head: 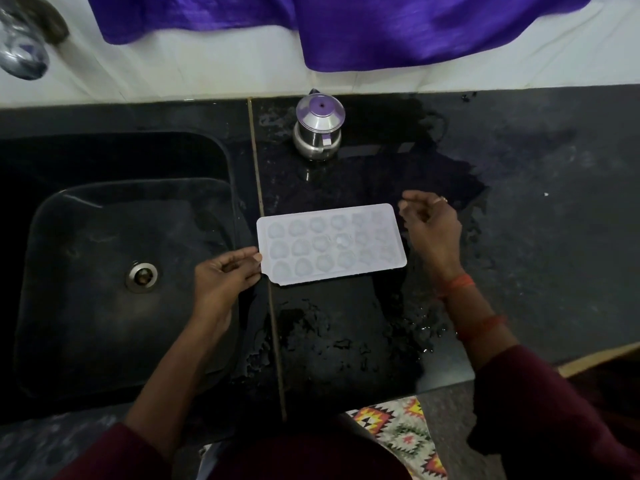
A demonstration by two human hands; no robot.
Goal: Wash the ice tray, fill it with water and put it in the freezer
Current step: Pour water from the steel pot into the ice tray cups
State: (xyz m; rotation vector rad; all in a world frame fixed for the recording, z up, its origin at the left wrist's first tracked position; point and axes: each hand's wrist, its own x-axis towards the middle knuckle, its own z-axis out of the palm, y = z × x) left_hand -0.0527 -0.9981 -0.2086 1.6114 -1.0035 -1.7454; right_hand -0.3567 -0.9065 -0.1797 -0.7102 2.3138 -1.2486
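A white ice tray (pixel 330 244) with several round cups lies flat on the wet black counter, just right of the sink. My left hand (pixel 225 273) pinches the tray's left edge by its small tab, thumb on top. Beside the tray's right end hovers my right hand (pixel 427 225), fingers loosely curled, holding nothing and apart from the tray. Whether the cups hold water I cannot tell.
A black sink (pixel 114 278) with a steel drain (pixel 141 276) fills the left side. A steel pot with a purple lid (pixel 319 127) stands behind the tray. Purple cloth (pixel 363 26) hangs over the white back ledge. Water puddles spread over the counter (pixel 536 254). A tap (pixel 24 46) shows at top left.
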